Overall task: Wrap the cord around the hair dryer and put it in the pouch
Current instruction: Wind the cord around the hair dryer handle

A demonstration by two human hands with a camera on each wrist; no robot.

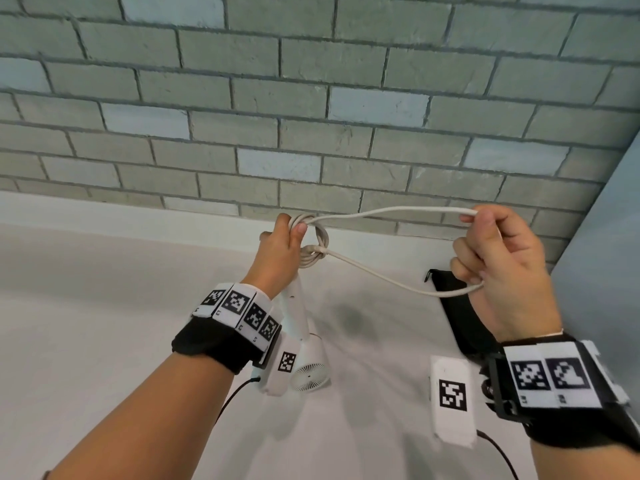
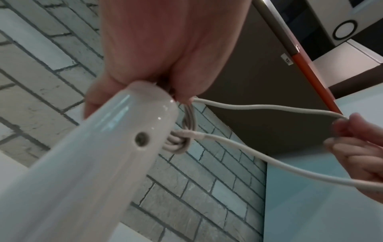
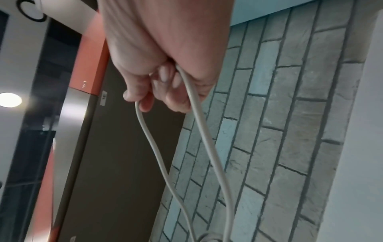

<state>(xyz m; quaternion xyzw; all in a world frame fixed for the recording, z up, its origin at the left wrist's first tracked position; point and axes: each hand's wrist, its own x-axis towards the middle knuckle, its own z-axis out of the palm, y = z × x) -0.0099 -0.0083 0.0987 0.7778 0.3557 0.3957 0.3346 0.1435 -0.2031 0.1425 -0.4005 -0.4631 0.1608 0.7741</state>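
Where brick wall (image 1: 311, 98) meets white counter (image 1: 104, 306), pouch (image 1: 464, 317) lies.

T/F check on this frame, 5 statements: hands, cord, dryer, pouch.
1. The left hand grips the hair dryer handle end along with coiled turns of the cord. True.
2. The right hand is empty. False: it holds a loop of the cord pulled out to the side.
3. The hair dryer is already in the pouch. False: it hangs from the left hand; the black pouch lies on the white surface beneath the right hand.
4. The cord is fully wrapped. False: a long loop still spans between the hands.
5. A brick wall stands behind the hands. True.
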